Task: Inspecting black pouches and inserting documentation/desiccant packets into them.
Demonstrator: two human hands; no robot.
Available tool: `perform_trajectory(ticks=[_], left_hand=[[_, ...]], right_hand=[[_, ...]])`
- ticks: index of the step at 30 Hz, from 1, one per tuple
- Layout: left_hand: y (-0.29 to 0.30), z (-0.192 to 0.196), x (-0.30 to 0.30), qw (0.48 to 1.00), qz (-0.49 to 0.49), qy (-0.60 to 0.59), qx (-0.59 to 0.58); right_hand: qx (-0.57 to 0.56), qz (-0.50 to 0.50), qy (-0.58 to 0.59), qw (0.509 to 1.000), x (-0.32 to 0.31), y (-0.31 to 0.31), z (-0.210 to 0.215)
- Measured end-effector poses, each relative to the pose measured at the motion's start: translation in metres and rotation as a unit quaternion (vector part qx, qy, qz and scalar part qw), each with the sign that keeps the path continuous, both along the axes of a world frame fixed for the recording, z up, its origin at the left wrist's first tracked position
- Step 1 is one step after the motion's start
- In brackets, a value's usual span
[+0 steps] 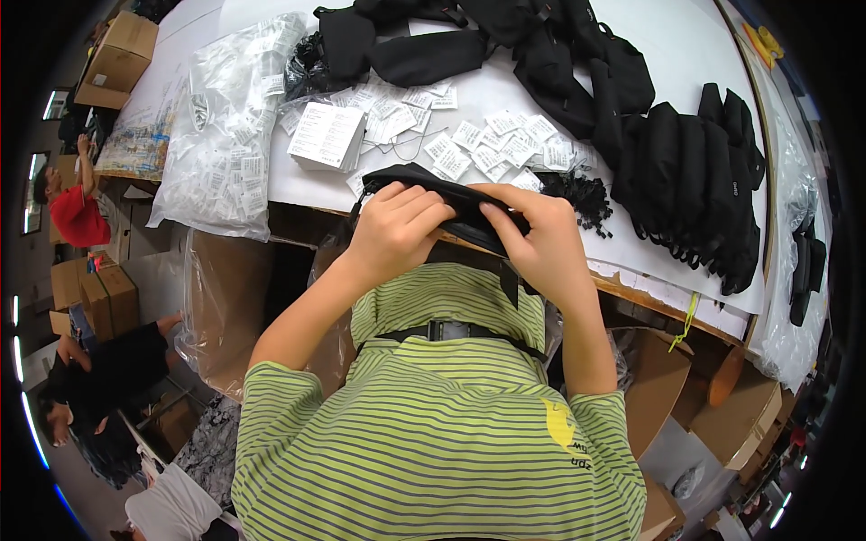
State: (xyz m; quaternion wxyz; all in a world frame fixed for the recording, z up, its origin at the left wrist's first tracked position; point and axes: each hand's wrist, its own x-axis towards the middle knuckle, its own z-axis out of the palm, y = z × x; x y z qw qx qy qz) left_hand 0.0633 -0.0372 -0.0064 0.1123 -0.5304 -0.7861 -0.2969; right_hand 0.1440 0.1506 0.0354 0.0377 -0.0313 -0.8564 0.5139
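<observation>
At the table's near edge, both hands hold a black fabric pouch point(465, 200), likely a waist bag. My left hand point(397, 225) has its fingers curled over the left end of it. My right hand point(546, 230) grips the right end, thumb and forefinger on the fabric. A dark strap point(510, 284) hangs below near my right hand. Just beyond the pouch lie loose white printed tags point(487, 144) and a stack of white cards point(327, 135). A small heap of black plastic bits point(582, 198) sits beside my right hand.
More black pouches point(690, 171) are lined up at right, and others point(428, 56) are piled at the back. A clear bag of tags point(230, 126) stands at left. Cardboard boxes point(731, 415) are below the table. A person in red point(79, 216) and others are at far left.
</observation>
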Motion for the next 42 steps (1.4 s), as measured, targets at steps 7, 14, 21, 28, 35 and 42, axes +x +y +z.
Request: perform_trajectory(ticks=[7, 14, 21, 28, 35, 42], left_hand=[[-0.007, 0.023, 0.021, 0.965, -0.033, -0.187, -0.18], [-0.034, 0.044, 0.008, 0.943, 0.057, -0.296, -0.14], [-0.033, 0.036, 0.008, 0.93, 0.102, -0.348, -0.053], [-0.059, 0.026, -0.022, 0.925, 0.187, -0.325, -0.067], [-0.066, 0.02, -0.024, 0.909, 0.197, -0.363, -0.064], [-0.047, 0.035, 0.003, 0.884, 0.057, -0.437, -0.155]], right_hand=[[0.01, -0.021, 0.119, 0.993, -0.003, -0.006, -0.015], [-0.252, 0.059, 0.078, 0.963, 0.024, 0.024, -0.039], [-0.247, 0.034, -0.122, 0.961, 0.036, -0.001, -0.062], [-0.391, 0.174, -0.043, 0.903, 0.044, 0.041, -0.049], [-0.182, -0.03, -0.083, 0.979, 0.047, 0.071, -0.037], [-0.666, -0.344, 0.051, 0.66, 0.034, 0.065, -0.07]])
